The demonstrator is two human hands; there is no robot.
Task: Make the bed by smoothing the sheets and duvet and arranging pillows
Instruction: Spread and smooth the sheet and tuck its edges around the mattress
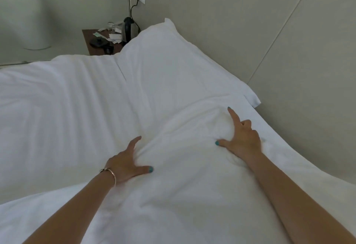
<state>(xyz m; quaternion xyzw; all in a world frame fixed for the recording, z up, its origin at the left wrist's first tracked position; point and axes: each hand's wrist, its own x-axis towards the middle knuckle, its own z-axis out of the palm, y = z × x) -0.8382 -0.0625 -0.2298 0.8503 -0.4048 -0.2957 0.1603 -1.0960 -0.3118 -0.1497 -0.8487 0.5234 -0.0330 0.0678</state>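
Across the bed lies the white duvet, pillow at the wall. Left hand and right hand press it, fingers spread, some of the right curled. Uneven pushing could bunch fabric between them or shift the pillow.

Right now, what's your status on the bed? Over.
Left hand and right hand pressing the duvet. Wrinkles between them. Pillow at the head. Nothing in the way.
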